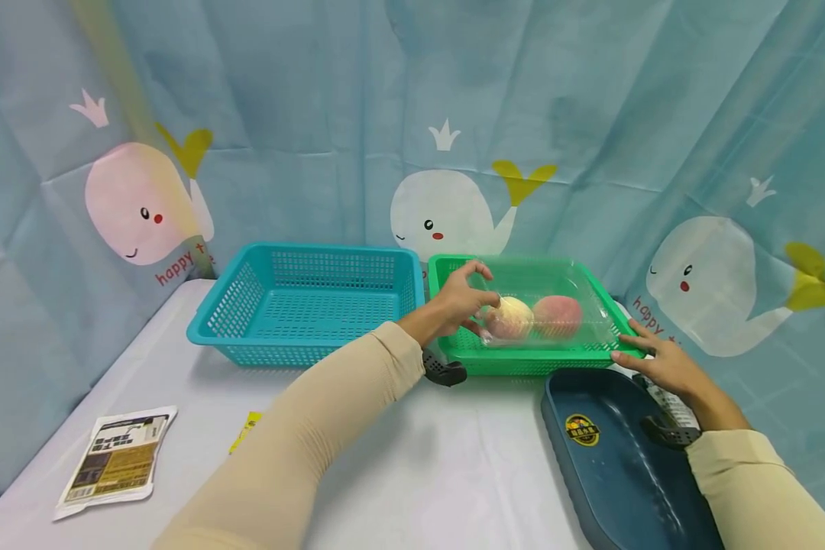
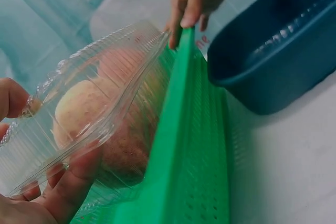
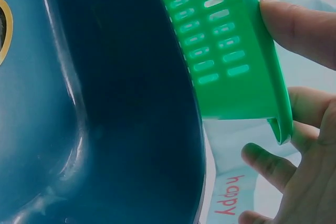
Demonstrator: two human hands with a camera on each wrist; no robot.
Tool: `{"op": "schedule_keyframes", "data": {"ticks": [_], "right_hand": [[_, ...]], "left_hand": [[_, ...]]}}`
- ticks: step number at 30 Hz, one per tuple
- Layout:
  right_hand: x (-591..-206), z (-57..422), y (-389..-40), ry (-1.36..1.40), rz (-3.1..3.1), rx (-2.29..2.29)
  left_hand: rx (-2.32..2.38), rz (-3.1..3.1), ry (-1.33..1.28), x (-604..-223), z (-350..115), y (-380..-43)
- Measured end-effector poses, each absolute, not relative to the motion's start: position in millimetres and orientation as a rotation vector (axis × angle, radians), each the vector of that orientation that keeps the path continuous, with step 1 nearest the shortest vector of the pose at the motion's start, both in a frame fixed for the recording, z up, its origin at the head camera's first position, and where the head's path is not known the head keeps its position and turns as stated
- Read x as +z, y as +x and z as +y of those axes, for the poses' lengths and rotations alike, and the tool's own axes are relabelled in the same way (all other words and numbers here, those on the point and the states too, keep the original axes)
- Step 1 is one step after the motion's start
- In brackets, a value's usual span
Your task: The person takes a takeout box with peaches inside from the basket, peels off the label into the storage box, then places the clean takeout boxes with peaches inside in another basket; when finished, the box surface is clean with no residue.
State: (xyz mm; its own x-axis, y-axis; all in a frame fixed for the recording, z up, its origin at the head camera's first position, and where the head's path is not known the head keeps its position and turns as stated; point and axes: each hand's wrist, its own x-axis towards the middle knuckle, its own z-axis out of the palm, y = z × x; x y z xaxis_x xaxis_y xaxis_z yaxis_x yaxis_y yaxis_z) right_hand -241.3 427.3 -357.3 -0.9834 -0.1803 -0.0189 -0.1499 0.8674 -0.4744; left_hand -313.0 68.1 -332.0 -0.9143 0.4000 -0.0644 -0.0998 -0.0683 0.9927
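Note:
A clear plastic clamshell box sits within the green basket, slightly tilted. Two peaches show through it, a yellowish-pink one and a redder one. My left hand grips the box's left end, fingers and thumb on its edges; the left wrist view shows the ribbed clear wall between them. At the basket's front right corner, my right hand holds the rim. In the right wrist view its thumb presses one side of the rim while other fingers spread past the corner.
A teal basket stands at the left. In front of the green basket lies a dark blue tub with a round label, under my right forearm. A printed packet and a small yellow packet lie on the white table.

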Motion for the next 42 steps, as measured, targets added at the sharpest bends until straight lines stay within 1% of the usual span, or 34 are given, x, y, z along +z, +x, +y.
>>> {"op": "schedule_keyframes", "data": {"ticks": [16, 28, 35, 42], "right_hand": [[-357, 429, -239, -0.29, 2.974, -0.751], [-353, 427, -241, -0.297, 2.978, -0.714], [-351, 421, -243, -0.277, 2.981, -0.68], [-333, 416, -234, -0.286, 3.046, -0.734]], "left_hand": [[1.951, 1.946, 0.189, -353, 88, -322], [1.961, 1.933, 0.13, -354, 88, -319], [1.907, 1.925, 0.112, -348, 79, -316], [1.934, 1.914, 0.215, -323, 56, -306]]}}
